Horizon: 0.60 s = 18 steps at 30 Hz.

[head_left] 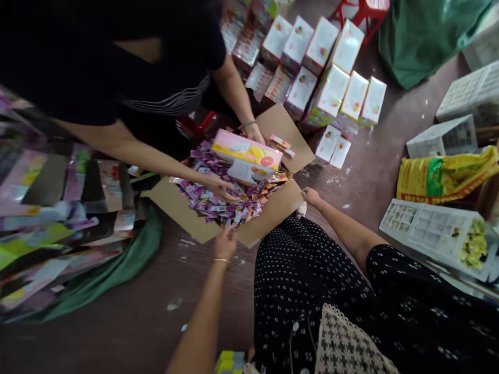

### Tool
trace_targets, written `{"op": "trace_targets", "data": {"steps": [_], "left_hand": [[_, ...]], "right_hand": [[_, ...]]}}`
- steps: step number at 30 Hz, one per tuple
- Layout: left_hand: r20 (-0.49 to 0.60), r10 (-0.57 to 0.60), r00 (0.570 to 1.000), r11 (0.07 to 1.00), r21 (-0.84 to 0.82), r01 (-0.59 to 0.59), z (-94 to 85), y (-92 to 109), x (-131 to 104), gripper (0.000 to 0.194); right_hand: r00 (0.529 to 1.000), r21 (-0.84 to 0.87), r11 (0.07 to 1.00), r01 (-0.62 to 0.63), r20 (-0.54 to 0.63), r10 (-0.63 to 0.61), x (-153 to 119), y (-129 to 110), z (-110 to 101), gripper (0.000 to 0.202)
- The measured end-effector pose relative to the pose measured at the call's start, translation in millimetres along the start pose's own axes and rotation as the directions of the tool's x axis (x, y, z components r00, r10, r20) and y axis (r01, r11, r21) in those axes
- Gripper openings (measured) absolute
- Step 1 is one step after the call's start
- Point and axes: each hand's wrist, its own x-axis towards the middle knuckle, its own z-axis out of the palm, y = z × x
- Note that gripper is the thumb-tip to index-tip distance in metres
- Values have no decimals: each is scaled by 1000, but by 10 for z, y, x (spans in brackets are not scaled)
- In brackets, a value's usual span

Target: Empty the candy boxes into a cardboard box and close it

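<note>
An open cardboard carton (pixel 273 210) stands on the floor, full of small purple and orange packets (pixel 222 208). My left hand (pixel 225 243) is at the carton's near edge, its fingers closed around something at the packets' rim, too blurred to name. On the right, my right hand (pixel 311 197) has its fingers closed on the corner of the carton's flap. A pink and yellow printed box (pixel 247 156) lies on top of the packets. Another person's hands are over the carton, one (pixel 222 188) among the packets and one (pixel 255 133) behind the box.
White-topped boxes (pixel 322 41) stand in rows at the back. Flattened and open printed boxes (pixel 35 176) lie at the left by a green cloth (pixel 117 275). At the right are plastic crates (pixel 432 228) and a yellow sack (pixel 440 174). A red stool (pixel 370 13) stands behind.
</note>
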Motion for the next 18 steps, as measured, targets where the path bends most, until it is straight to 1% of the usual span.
{"op": "trace_targets", "data": {"steps": [1, 3, 4, 5, 6, 8, 10, 12, 13, 14, 15, 16, 18], "left_hand": [[13, 11, 1000, 994, 107, -13, 256, 33, -1, 33], [61, 67, 996, 956, 283, -82, 748, 145, -15, 40], [88, 104, 991, 930, 343, -128, 954, 224, -19, 43], [103, 143, 984, 907, 384, -172, 1121, 322, -15, 46], [114, 189, 975, 877, 428, -220, 1250, 439, 2, 48], [136, 309, 941, 782, 528, -332, 1417, 740, 90, 50], [177, 438, 882, 662, 601, -449, 1521, 1126, 262, 51], [237, 539, 808, 544, 634, -549, 1621, 1571, 533, 53], [264, 566, 781, 502, 641, -581, 1673, 1804, 709, 54], [277, 578, 767, 477, 649, -593, 1723, 2036, 911, 55], [261, 573, 777, 475, 667, -574, 1765, 2260, 1135, 56], [237, 555, 797, 480, 692, -540, 1796, 2471, 1376, 58], [198, 528, 826, 462, 748, -475, 1815, 2824, 1883, 66]], "right_hand": [[1000, 34, 999, -5, 2, 5, 85, 91, -10, 29], [1000, 102, 995, -14, 11, 13, 234, 260, -2, 30], [1000, 138, 990, -21, 19, 19, 298, 339, 16, 29], [999, 176, 984, -30, 29, 25, 355, 415, 43, 28], [999, 217, 975, -41, 42, 32, 405, 489, 80, 27], [996, 309, 949, -65, 77, 44, 484, 631, 179, 24], [991, 418, 903, -99, 122, 52, 534, 771, 310, 22], [984, 527, 838, -142, 170, 60, 557, 922, 458, 21], [979, 573, 802, -165, 191, 65, 560, 1006, 533, 20], [976, 613, 767, -187, 207, 72, 562, 1098, 606, 20], [972, 646, 735, -206, 220, 80, 564, 1198, 677, 19], [969, 672, 706, -224, 230, 88, 570, 1305, 746, 18], [966, 709, 662, -243, 239, 98, 603, 1527, 881, 17]]}}
